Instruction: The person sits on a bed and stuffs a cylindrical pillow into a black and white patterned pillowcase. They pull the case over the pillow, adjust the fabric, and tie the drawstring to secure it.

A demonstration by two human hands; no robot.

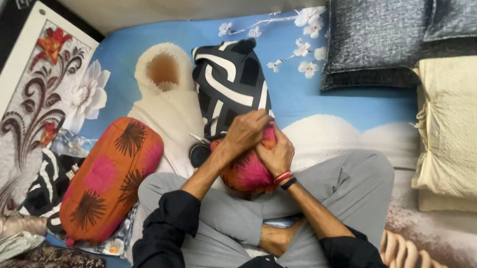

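Note:
I sit cross-legged on a bed in grey trousers and a black shirt. A pink and orange patterned cushion rests on my lap. My left hand grips its top end from above. My right hand, with a red and black band at the wrist, clutches the same end from the right side. Both hands are bunched on the fabric, pressed close together. Just beyond them lies a black and white patterned cushion cover. A small dark object sits by my left forearm; I cannot tell what it is.
An orange bolster with dark palm prints lies to my left. A cream fleece cover with an open mouth sits beyond it. Dark grey pillows and a folded cream quilt are stacked at the right. A floral headboard panel stands left.

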